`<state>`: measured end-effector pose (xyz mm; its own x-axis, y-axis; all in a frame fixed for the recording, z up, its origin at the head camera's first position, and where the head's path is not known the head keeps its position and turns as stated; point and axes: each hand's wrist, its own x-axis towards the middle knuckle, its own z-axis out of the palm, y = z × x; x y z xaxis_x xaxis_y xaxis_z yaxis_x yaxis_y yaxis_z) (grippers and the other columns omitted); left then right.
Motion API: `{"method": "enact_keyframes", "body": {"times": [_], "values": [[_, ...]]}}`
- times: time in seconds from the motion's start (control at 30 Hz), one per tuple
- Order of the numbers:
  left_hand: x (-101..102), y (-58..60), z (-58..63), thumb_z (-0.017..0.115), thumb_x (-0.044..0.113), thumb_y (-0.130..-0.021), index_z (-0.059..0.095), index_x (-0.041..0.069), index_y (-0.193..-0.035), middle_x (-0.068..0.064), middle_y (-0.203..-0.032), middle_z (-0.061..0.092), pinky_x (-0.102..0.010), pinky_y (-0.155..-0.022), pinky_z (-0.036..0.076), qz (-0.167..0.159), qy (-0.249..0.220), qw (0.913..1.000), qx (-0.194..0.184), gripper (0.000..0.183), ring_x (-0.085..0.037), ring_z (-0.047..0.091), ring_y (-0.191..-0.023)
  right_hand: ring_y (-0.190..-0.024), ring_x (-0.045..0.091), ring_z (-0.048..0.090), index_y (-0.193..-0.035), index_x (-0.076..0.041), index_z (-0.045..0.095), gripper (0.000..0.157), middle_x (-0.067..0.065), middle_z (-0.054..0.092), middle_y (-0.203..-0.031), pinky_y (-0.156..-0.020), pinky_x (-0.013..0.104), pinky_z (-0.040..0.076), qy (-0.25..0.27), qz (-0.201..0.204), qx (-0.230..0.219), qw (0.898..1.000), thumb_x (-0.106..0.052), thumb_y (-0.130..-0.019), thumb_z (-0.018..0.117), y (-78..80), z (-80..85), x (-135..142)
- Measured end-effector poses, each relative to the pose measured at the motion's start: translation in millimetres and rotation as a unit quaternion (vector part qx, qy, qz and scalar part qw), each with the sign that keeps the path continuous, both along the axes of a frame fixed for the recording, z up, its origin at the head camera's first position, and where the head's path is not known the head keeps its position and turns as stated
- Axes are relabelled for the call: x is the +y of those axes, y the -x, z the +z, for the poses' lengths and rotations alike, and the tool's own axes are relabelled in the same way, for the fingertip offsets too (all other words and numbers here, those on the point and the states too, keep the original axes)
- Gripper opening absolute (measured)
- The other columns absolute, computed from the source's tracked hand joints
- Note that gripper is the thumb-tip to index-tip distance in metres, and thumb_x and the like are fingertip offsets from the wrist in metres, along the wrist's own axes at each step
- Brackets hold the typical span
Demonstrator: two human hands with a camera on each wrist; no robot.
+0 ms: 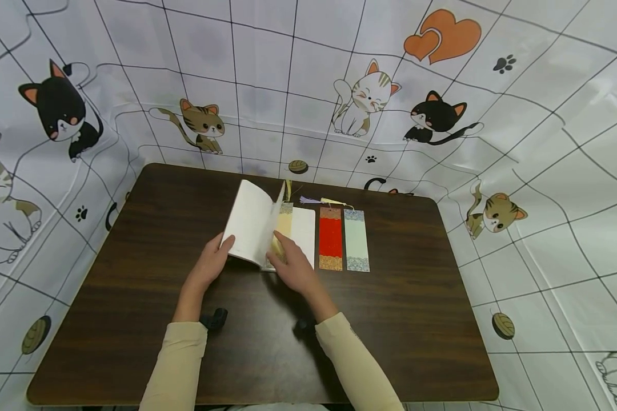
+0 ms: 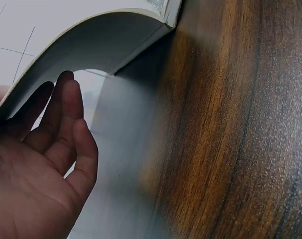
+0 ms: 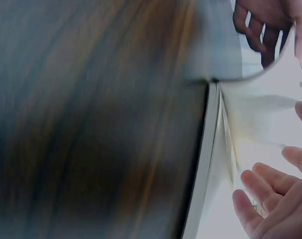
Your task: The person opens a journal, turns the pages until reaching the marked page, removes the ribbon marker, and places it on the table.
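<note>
An open book with blank white pages is near the far side of the brown table. My left hand grips its raised left side, thumb on the page and fingers beneath the dark cover. A thin leaf stands up near the spine. Over the right half lies a pale yellow bookmark with a tassel at its top. My right hand reaches over the bookmark's lower part beside the standing leaf. In the right wrist view its fingers are loosely extended, thumb apart; fingertip contact is unclear.
Right of the book lie a red bookmark and a pale green bookmark, side by side. A lilac tassel and a yellow tassel lie above them. The brown table meets a cat-patterned white sheet behind.
</note>
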<state>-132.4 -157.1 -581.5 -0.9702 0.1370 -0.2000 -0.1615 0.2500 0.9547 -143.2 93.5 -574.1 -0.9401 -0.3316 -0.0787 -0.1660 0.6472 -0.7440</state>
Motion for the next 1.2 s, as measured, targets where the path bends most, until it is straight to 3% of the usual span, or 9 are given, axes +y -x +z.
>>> {"method": "enact_keyframes", "body": {"times": [0.23,0.4,0.57,0.63,0.73,0.9,1.0,1.07,1.2], "values": [[1.7,1.4,-0.7,0.031,0.063,-0.114,0.019,0.008,-0.173,-0.020,-0.177,0.026,-0.064,-0.133,0.020,0.006,-0.005,0.9999,-0.008,0.081,-0.041,0.020,-0.166,-0.155,0.029,0.046,-0.168,-0.027,0.041,0.062,0.006,0.044,-0.171,-0.127,0.051,0.040,-0.031,0.051,0.037,0.998,-0.044,-0.111,0.058,-8.0,0.2,-15.1],[4.0,3.0,1.3,0.019,0.060,-0.116,0.011,0.001,-0.172,-0.020,-0.181,0.011,-0.061,-0.136,0.008,0.004,-0.027,0.9995,-0.013,0.082,-0.039,0.004,-0.169,-0.153,0.035,0.049,-0.166,-0.036,0.042,0.059,0.009,0.041,-0.173,-0.123,0.055,0.044,-0.068,0.069,0.043,0.994,-0.051,-0.111,0.056,-12.5,2.7,-20.0],[4.2,3.3,2.7,0.017,0.063,-0.114,0.008,0.004,-0.173,-0.015,-0.182,0.004,-0.061,-0.136,0.004,0.001,-0.033,0.9992,-0.022,0.084,-0.036,-0.002,-0.169,-0.155,0.035,0.046,-0.168,-0.038,0.038,0.064,0.008,0.036,-0.175,-0.123,0.055,0.044,-0.083,0.083,0.038,0.992,-0.054,-0.109,0.058,-13.8,4.7,-22.4],[4.0,3.2,3.2,0.019,0.067,-0.113,0.009,0.006,-0.174,-0.015,-0.182,0.006,-0.062,-0.136,0.005,0.002,-0.032,0.9992,-0.024,0.087,-0.036,0.000,-0.169,-0.156,0.033,0.043,-0.168,-0.038,0.036,0.066,0.006,0.034,-0.176,-0.125,0.055,0.042,-0.086,0.088,0.038,0.992,-0.055,-0.109,0.058,-14.0,5.2,-22.8],[5.1,2.9,3.9,0.031,0.069,-0.112,0.016,0.008,-0.174,-0.018,-0.179,0.020,-0.064,-0.134,0.015,0.003,-0.023,0.9996,-0.014,0.088,-0.039,0.016,-0.167,-0.157,0.033,0.042,-0.169,-0.037,0.034,0.067,0.005,0.033,-0.177,-0.125,0.055,0.041,-0.089,0.094,0.039,0.991,-0.056,-0.109,0.058,-14.2,5.5,-23.0],[7.1,0.4,3.7,0.046,0.053,-0.115,0.029,0.007,-0.170,-0.024,-0.169,0.042,-0.065,-0.127,0.032,0.005,-0.005,0.9997,0.022,0.074,-0.043,0.040,-0.156,-0.157,0.030,0.043,-0.168,-0.031,0.038,0.066,0.004,0.037,-0.175,-0.127,0.052,0.040,-0.061,0.097,0.040,0.993,-0.053,-0.109,0.058,-12.5,3.9,-20.0],[6.8,-0.8,2.3,0.044,0.048,-0.116,0.031,0.007,-0.170,-0.023,-0.170,0.041,-0.064,-0.128,0.031,0.006,-0.005,0.9994,0.032,0.069,-0.042,0.039,-0.157,-0.152,0.027,0.048,-0.165,-0.024,0.044,0.061,0.005,0.047,-0.168,-0.126,0.048,0.042,-0.026,0.066,0.037,0.997,-0.045,-0.110,0.060,-8.3,1.5,-14.0],[6.6,-1.0,2.0,0.044,0.048,-0.116,0.030,0.008,-0.171,-0.022,-0.171,0.040,-0.064,-0.128,0.031,0.004,-0.008,0.9995,0.031,0.069,-0.042,0.038,-0.158,-0.142,0.028,0.057,-0.161,-0.019,0.050,0.056,0.008,0.057,-0.157,-0.119,0.049,0.048,-0.006,0.019,0.034,0.999,-0.038,-0.110,0.062,-4.4,1.2,-8.4],[5.3,0.1,1.0,0.042,0.048,-0.117,0.027,0.008,-0.171,-0.023,-0.171,0.038,-0.065,-0.128,0.029,-0.001,-0.007,0.9995,0.032,0.070,-0.043,0.036,-0.158,-0.107,0.027,0.066,-0.154,-0.012,0.056,0.051,0.013,0.066,-0.125,-0.088,0.043,0.057,-0.012,-0.097,0.026,0.995,-0.033,-0.108,0.062,4.1,0.2,3.2]]}}
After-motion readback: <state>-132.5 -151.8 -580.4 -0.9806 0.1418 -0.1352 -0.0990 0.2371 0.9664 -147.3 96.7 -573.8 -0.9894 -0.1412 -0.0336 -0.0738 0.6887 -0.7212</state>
